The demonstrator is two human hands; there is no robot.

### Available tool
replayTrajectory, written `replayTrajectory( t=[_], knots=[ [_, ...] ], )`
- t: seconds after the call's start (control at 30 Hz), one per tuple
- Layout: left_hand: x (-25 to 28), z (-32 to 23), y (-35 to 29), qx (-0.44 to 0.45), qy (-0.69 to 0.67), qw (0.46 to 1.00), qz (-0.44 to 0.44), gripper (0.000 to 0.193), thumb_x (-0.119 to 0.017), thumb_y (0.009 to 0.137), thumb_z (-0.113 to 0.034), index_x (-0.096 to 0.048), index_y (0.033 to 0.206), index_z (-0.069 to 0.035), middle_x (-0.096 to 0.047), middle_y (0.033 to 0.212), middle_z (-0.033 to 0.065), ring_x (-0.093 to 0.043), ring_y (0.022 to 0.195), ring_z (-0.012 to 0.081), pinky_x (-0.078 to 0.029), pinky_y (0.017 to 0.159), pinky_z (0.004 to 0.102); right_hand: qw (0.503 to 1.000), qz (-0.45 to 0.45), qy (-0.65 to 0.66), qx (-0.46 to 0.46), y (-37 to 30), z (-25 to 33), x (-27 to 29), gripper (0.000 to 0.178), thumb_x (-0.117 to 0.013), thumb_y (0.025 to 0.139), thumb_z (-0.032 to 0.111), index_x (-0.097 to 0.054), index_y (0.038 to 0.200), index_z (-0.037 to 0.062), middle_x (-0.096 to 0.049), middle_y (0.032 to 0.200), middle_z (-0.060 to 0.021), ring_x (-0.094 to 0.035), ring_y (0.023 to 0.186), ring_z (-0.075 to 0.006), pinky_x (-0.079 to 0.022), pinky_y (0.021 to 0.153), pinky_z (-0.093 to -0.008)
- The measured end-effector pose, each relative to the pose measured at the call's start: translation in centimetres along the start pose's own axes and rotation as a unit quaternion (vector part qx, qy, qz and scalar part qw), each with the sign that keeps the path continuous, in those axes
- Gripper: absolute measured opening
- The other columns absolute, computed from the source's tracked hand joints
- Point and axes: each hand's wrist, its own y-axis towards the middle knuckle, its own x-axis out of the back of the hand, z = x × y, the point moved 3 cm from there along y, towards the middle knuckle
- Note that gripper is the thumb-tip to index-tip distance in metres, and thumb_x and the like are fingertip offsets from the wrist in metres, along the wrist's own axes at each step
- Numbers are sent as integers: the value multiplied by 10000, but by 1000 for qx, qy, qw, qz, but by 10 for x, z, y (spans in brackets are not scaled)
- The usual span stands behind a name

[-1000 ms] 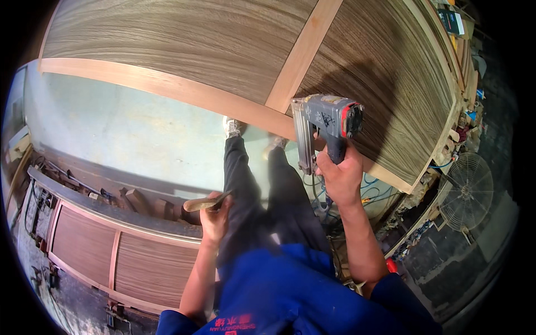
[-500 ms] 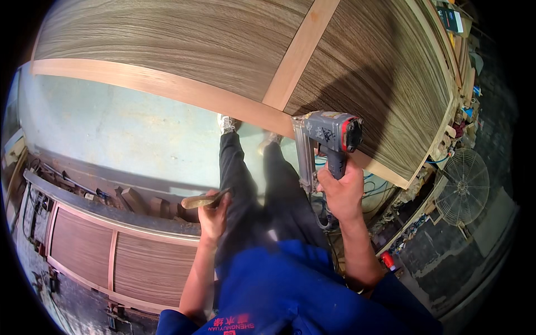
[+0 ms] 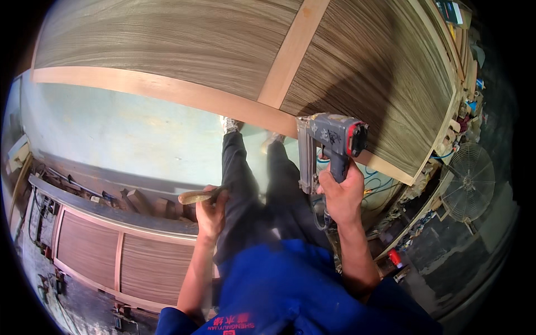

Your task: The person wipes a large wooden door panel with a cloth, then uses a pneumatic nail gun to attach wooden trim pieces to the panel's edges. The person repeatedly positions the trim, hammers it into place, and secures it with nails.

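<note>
My right hand [image 3: 343, 195] is wrapped round the grip of a grey and black nail gun [image 3: 332, 133] with a red-edged rear cap. Its long magazine points down toward my legs, and the gun's nose is close to the pale wooden rail [image 3: 167, 89] of a large framed panel; I cannot tell whether they touch. My left hand [image 3: 211, 219], apart from the panel, grips a wooden-handled tool [image 3: 192, 197]. The handle sticks out to the left, while the dark end is partly hidden by my fingers. Brown wood-grain board [image 3: 167, 44] fills the panel's frame.
Another framed panel [image 3: 89, 240] lies at the lower left beside a grey beam [image 3: 111, 207] with wood blocks. A round wire fan [image 3: 468, 181] stands at the right, near scattered offcuts and a blue hose [image 3: 379, 184]. My shoes [image 3: 229, 124] are by the panel's near edge.
The view has shifted slightly, so the panel and fan sit a little differently. The nail gun appears slightly farther right in view; both hands keep their holds.
</note>
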Motion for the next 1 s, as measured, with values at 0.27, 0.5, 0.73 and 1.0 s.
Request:
replayTrajectory(
  t=[0.27,0.5,0.73,1.0],
  knots=[
    [-78,-146,42,-326,289,900,25,133,-774,835,54,-760,912,-54,-756,897,103,-729,800,283,-572,724,379,996,-45,-62,-35,-56,-91,102,258,-662,913,-7,-672,1171,-14,-643,801,-2,-609,652,-81,-513,600,-273],
    [-304,-201,57,-512,372,753,182,11,-721,897,-110,-726,893,-119,-658,868,61,-675,853,306,-546,715,429,982,-143,70,-104,-85,-159,221,347,-666,918,25,-641,1261,-25,-657,924,-19,-609,712,-83,-522,643,-274],
    [-370,-184,36,-549,427,680,231,48,-699,897,-137,-704,851,-127,-650,867,37,-678,865,284,-555,709,428,972,-179,143,-44,-72,-185,268,279,-679,912,52,-654,1181,-19,-653,828,-25,-592,652,-87,-507,615,-277],
    [-376,-182,43,-437,479,728,223,131,-732,930,-178,-802,1033,-137,-742,1032,53,-711,907,331,-562,756,436,973,-137,181,-45,-37,-182,263,289,-687,906,68,-654,1176,-30,-655,801,-23,-610,644,-94,-516,605,-284]
  ],
)
